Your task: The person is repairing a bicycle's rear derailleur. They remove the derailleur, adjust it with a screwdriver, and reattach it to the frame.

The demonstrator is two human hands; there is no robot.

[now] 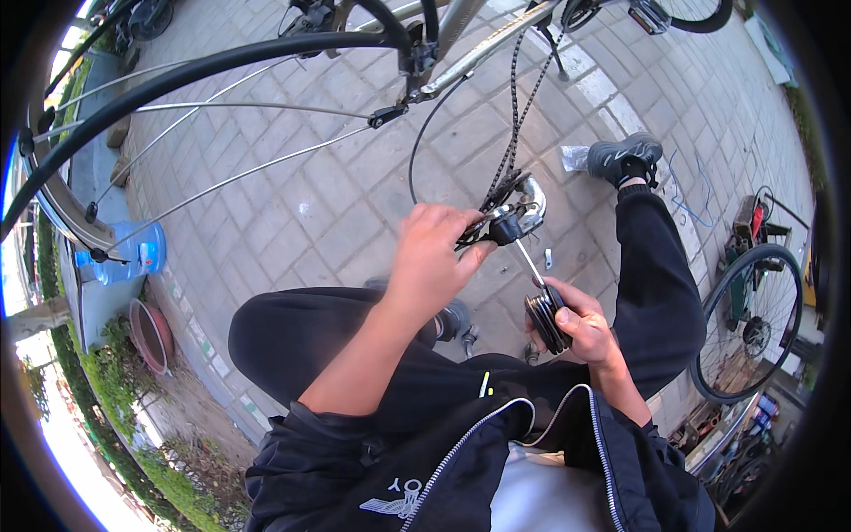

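Observation:
A rear derailleur [519, 217], black and silver, hangs from the bicycle chain [514, 115] in front of my lap. My left hand [433, 253] is closed on the derailleur's left side, fingertips and thumb against its black body. In my right hand [581, 330] is a multi-tool [548, 321] with a stacked black body and one long silver bit out. The bit's tip meets the derailleur from below; just where it sits is hidden. A thin black cable [417, 155] curves down from the frame toward my left hand.
A bicycle frame [483, 58] and a spoked wheel [204, 106] span the top and upper left. A loose wheel [749, 324] stands at the right by tools and parts. A blue water jug [133, 253] and reddish basin [152, 335] are at left. A small plastic bag [574, 158] lies near my shoe.

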